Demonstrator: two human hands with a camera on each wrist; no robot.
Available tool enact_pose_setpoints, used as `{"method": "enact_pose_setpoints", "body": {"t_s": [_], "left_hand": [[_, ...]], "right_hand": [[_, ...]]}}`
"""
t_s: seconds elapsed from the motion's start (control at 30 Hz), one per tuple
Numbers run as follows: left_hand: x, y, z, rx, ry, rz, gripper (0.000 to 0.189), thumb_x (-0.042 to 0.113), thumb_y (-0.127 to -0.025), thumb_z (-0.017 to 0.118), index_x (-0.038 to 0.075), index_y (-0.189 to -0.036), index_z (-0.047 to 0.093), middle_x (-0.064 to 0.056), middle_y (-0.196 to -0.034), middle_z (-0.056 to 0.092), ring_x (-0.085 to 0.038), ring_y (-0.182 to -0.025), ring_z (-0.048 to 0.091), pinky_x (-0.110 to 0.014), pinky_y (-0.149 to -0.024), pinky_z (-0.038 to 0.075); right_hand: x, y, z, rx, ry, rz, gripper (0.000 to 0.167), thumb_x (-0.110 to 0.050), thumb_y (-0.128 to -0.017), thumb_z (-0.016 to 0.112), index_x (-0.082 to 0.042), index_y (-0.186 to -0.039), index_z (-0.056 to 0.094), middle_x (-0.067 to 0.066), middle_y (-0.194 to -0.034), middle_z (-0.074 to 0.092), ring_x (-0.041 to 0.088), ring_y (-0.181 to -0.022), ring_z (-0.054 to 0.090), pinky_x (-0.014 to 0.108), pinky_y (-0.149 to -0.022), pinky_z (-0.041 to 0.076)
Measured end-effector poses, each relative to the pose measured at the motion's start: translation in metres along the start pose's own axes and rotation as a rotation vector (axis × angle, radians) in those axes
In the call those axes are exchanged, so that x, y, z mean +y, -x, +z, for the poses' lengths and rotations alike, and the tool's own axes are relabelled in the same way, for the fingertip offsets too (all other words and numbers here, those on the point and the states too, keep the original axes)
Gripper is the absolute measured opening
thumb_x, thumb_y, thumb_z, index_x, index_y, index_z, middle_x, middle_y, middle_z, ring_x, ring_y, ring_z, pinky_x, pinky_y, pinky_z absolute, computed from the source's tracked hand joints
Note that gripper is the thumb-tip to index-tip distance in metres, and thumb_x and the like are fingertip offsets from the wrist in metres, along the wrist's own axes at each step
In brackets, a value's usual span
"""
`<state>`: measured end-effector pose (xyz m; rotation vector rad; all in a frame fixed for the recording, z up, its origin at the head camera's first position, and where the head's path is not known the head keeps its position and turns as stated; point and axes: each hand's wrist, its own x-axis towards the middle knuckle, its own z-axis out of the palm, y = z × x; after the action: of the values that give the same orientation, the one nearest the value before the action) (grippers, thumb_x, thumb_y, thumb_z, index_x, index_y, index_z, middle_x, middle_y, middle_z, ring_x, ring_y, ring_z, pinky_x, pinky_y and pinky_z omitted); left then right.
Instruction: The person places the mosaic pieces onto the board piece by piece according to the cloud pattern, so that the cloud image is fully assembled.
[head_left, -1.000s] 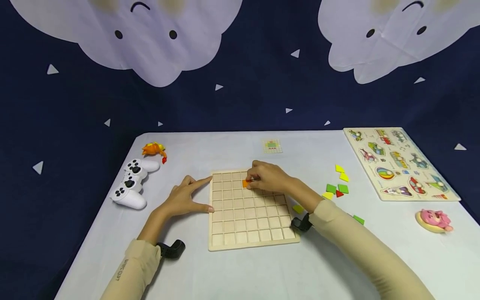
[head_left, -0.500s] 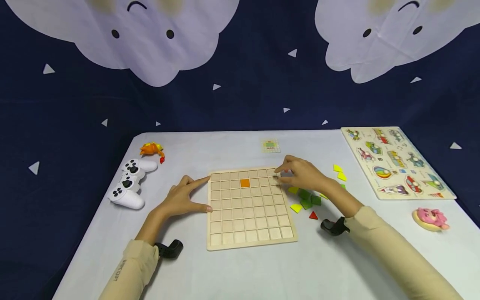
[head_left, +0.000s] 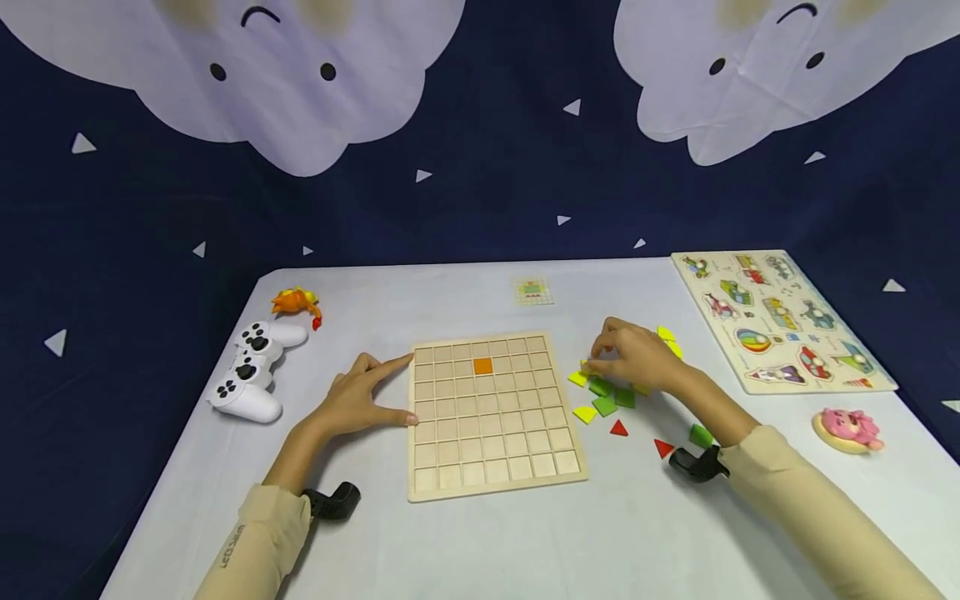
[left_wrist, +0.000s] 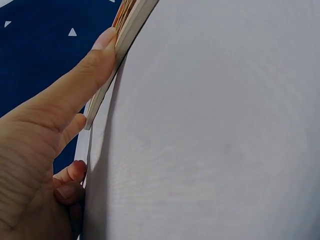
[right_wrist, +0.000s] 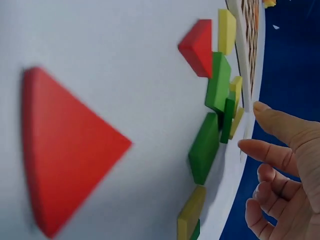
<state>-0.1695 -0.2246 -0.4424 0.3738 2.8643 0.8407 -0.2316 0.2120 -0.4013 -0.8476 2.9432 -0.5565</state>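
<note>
A wooden grid board (head_left: 486, 427) lies flat on the white table, with one orange square tile (head_left: 483, 366) in a cell near its far side. My left hand (head_left: 354, 404) touches the board's left edge with thumb and index finger spread; the left wrist view shows the thumb (left_wrist: 87, 75) against the rim. To the right of the board, my right hand (head_left: 637, 354) is over a loose group of tiles. Its thumb and index finger point at a yellow tile (head_left: 578, 378), with a gap between them in the right wrist view. Green tiles (head_left: 624, 398) lie just below that hand.
Two red triangles (head_left: 663, 448) lie nearer the front, beside another green tile (head_left: 701, 436). A small pattern card (head_left: 533, 291) is behind the board. White game controller (head_left: 251, 375) and orange toy (head_left: 296, 302) stand left; a picture puzzle (head_left: 780, 321) and pink toy (head_left: 849, 430) are right.
The right hand has let go of the orange tile, leaving it in the grid, and moved right to the loose tiles. Those tiles have shifted toward the board. The left hand keeps its place.
</note>
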Motion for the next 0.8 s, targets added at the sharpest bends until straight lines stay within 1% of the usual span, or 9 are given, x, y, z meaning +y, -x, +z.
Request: {"method": "enact_pose_setpoints", "body": {"t_s": [0.13,0.27,0.43,0.53,0.6,0.7,0.8], "left_hand": [[-0.0019,0.0007,0.0012,0.003,0.003,-0.003,0.100,0.060,-0.067,0.084,0.028,-0.152,0.042,-0.007,-0.106,0.043,-0.022,-0.092,0.044,-0.041,-0.083,0.029],[-0.0025,0.0011,0.0027,0.008,0.008,0.006,0.099,0.059,-0.067,0.084,0.028,-0.151,0.043,-0.006,-0.105,0.044,-0.020,-0.092,0.043,-0.039,-0.082,0.029],[-0.0027,0.0018,0.0045,0.018,0.007,0.010,0.098,0.057,-0.067,0.085,0.028,-0.151,0.044,-0.006,-0.104,0.044,-0.020,-0.091,0.043,-0.039,-0.081,0.029],[-0.0029,0.0018,0.0052,0.015,0.000,0.010,0.097,0.057,-0.068,0.085,0.027,-0.151,0.044,-0.006,-0.104,0.044,-0.020,-0.091,0.043,-0.039,-0.081,0.029],[-0.0026,0.0016,0.0051,0.014,0.001,0.011,0.097,0.058,-0.068,0.085,0.027,-0.151,0.044,-0.007,-0.105,0.044,-0.020,-0.091,0.043,-0.039,-0.081,0.029],[-0.0021,0.0013,0.0040,0.013,0.005,0.009,0.097,0.058,-0.068,0.084,0.028,-0.151,0.044,-0.007,-0.105,0.044,-0.021,-0.091,0.043,-0.039,-0.081,0.029],[-0.0023,0.0011,0.0025,0.014,0.009,0.007,0.097,0.058,-0.068,0.085,0.028,-0.151,0.044,-0.007,-0.105,0.044,-0.021,-0.091,0.043,-0.039,-0.081,0.029]], "right_hand": [[-0.0007,-0.0007,0.0055,0.010,0.055,-0.037,0.022,-0.035,-0.082,0.081,-0.014,-0.081,0.076,-0.001,-0.084,0.056,0.011,-0.070,0.049,0.029,-0.061,0.041],[-0.0009,-0.0014,0.0083,0.009,0.090,-0.069,0.020,-0.029,-0.083,0.081,-0.010,-0.084,0.076,-0.001,-0.083,0.056,0.010,-0.068,0.048,0.027,-0.060,0.042],[0.0007,-0.0009,0.0078,-0.011,0.084,-0.049,0.016,-0.018,-0.085,0.077,-0.007,-0.096,0.078,0.002,-0.089,0.057,0.012,-0.073,0.050,0.030,-0.063,0.044],[0.0025,0.0002,0.0077,-0.018,0.080,-0.029,0.018,-0.016,-0.085,0.077,-0.008,-0.101,0.077,0.003,-0.092,0.058,0.013,-0.075,0.050,0.030,-0.064,0.043],[0.0037,0.0009,0.0076,-0.007,0.086,-0.026,0.021,-0.018,-0.084,0.078,-0.008,-0.103,0.077,0.005,-0.094,0.058,0.014,-0.076,0.051,0.030,-0.065,0.043],[0.0057,0.0021,0.0066,0.030,0.098,-0.030,0.026,-0.020,-0.082,0.080,-0.006,-0.104,0.077,0.006,-0.094,0.059,0.016,-0.077,0.052,0.032,-0.065,0.044],[0.0074,0.0041,0.0056,0.055,0.105,-0.027,0.028,-0.022,-0.080,0.083,-0.003,-0.100,0.077,0.007,-0.091,0.059,0.017,-0.076,0.053,0.034,-0.066,0.045]]}}
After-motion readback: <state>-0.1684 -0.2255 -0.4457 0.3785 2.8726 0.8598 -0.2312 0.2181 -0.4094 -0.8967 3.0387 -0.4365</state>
